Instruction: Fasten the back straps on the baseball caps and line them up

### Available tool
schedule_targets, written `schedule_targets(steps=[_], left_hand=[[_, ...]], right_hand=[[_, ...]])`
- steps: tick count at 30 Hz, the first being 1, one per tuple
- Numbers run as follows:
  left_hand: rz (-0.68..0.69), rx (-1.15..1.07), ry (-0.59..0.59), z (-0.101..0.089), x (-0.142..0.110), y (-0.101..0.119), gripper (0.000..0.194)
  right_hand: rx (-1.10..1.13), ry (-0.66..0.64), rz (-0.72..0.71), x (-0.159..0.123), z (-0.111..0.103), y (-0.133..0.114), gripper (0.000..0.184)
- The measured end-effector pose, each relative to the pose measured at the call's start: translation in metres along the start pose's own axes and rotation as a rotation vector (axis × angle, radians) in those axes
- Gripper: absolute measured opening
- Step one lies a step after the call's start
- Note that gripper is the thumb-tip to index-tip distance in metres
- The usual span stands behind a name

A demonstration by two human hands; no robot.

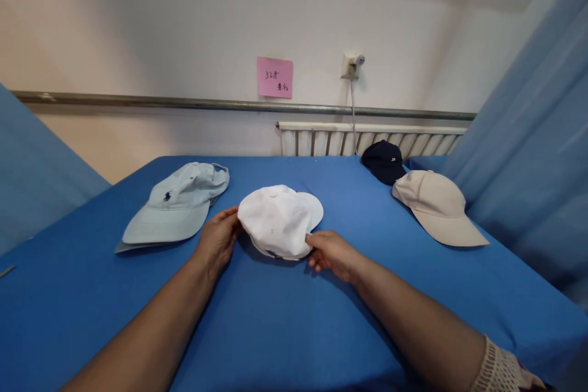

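Between my hands, in the middle of the blue-covered table, is a white baseball cap (275, 217), crown up, its brim pointing to the far right. My left hand (222, 234) grips the cap's left edge, with part of the fingers hidden behind it. On the near right edge, my right hand (333, 253) pinches the cap between thumb and fingers. To the left lies a pale blue cap (181, 202) with a small dark emblem, its brim facing toward me.
At the right lie a beige cap (434, 202) and, behind it, a navy cap (383, 161). The blue sheet (271, 324) covers the table. Blue curtains (537, 122) hang at both sides. A radiator (321, 139) and a wall with a pink note (274, 78) stand behind.
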State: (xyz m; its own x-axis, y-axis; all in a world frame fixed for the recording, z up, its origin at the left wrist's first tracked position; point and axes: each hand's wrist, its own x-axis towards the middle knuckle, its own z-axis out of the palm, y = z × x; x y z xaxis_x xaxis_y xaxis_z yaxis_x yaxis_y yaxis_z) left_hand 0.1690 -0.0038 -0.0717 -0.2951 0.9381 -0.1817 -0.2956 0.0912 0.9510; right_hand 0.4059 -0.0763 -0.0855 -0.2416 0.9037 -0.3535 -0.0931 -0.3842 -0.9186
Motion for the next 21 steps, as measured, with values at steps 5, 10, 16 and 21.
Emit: schedule_targets(steps=[5, 10, 16, 21], left_hand=[[0.138, 0.177, 0.049, -0.006, 0.002, 0.009, 0.027], [0.405, 0.387, -0.020, -0.008, -0.009, 0.025, 0.027], [0.774, 0.798, -0.294, -0.009, -0.029, 0.038, 0.019], [0.830, 0.928, -0.227, -0.003, -0.036, 0.037, 0.012]], right_hand=[[-0.643, 0.223, -0.245, 0.005, -0.010, 0.004, 0.034], [-0.488, 0.457, -0.371, 0.033, -0.036, 0.011, 0.019], [-0.209, 0.557, -0.358, 0.058, -0.056, 0.019, 0.001], [-0.035, 0.537, -0.312, 0.058, -0.054, 0.012, 0.016]])
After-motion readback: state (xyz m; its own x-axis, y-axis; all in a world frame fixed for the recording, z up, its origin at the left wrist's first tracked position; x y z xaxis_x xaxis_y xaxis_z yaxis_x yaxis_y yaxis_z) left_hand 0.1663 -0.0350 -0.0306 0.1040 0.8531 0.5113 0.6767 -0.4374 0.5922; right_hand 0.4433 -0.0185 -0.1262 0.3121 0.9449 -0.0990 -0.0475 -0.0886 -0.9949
